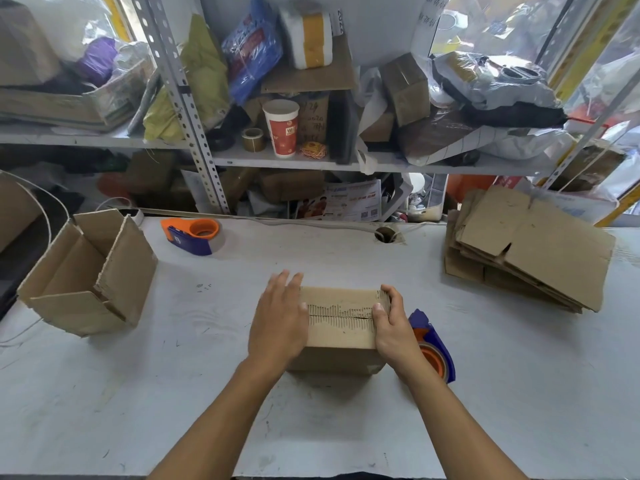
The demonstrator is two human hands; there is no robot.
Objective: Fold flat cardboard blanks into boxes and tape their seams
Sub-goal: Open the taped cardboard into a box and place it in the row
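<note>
- The box (341,318) sits just below the middle of the frame on the pale surface (311,410), folded up with its two top flaps closed. The flaps meet in a ragged seam across the top, where the torn edges show the corrugated ribs. No tape on that seam as far as I can see.
- The left hand (278,318) lies flat on the box's left end, fingers straight and together, pressing the flaps down.
- The right hand (391,320) is on the right end, fingers curled over the far corner and thumb on the seam, so it's gripping the box.
- A tape dispenser (434,348), blue and orange, lies just beside the box on the right, partly behind the right wrist.
- A second dispenser (194,234) sits further back, upper left of the box, well apart from it.
- At the left of the frame there's an open box (93,271) with its flaps up, tilted a bit.
- At the right, a messy stack of flat blanks (530,252).
- Behind it all, across the top of the frame, cluttered shelves (277,157) with a red paper cup (281,128).
</note>
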